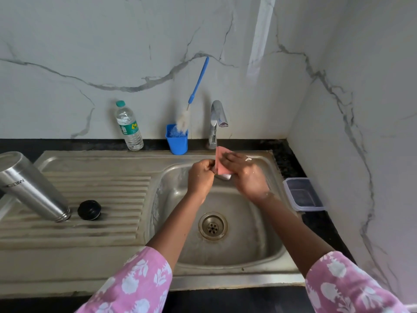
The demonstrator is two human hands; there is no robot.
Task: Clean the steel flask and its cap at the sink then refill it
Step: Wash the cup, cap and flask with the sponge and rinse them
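Note:
The steel flask (29,186) stands upside down on the ribbed drainboard at the left, mouth on the metal. Its black cap (89,210) lies just to the right of the flask's mouth. Over the sink basin (248,240), below the tap (217,123), both hands hold a pink scrub pad (220,163). My left hand (201,177) pinches the pad's left edge. My right hand (242,175) grips the pad from the right, fingers curled over it. A small white piece (225,176) shows under the pad between the hands.
A plastic water bottle (129,126) stands at the back of the counter. A blue cup (177,140) holds a bottle brush (196,91) with a blue handle beside the tap. A clear lidded box (302,195) sits right of the sink. The wall closes in on the right.

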